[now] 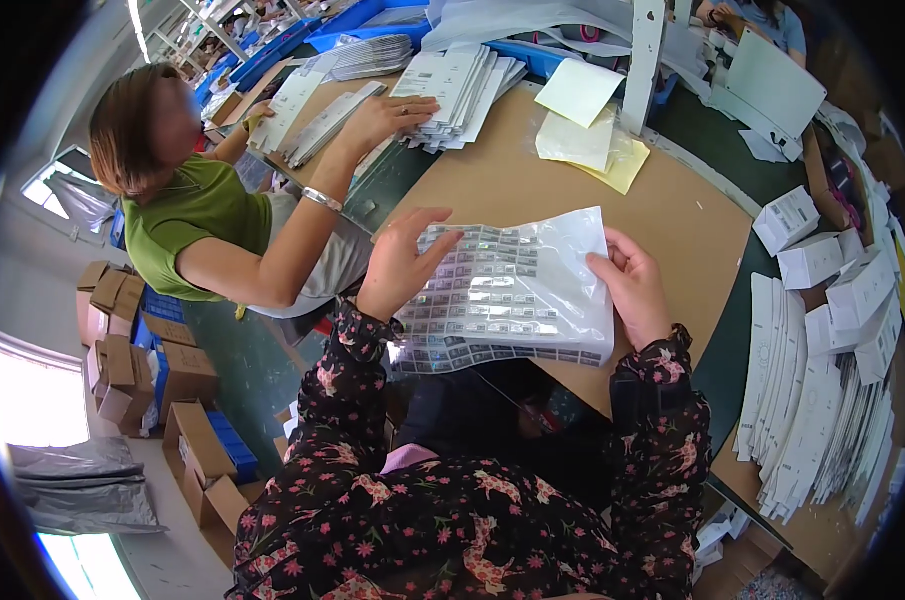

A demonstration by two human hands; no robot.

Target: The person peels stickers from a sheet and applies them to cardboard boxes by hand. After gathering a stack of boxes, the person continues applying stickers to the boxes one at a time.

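Observation:
A glossy, whitish sheet of stickers with rows of small grey labels lies before me, its near edge overhanging the brown board. Along its lower edge shows a second layer of labels. My right hand pinches the sheet's right edge between thumb and fingers. Over the upper left corner, my left hand has its thumb and fingers spread apart. Whether its underside touches the sheet is hidden. The right part of the sheet is bare backing without labels.
Brown board covers the bench. White and yellow papers lie at the far side. Flat white cartons and small white boxes stand right. A co-worker in green handles stacked white cartons at the left.

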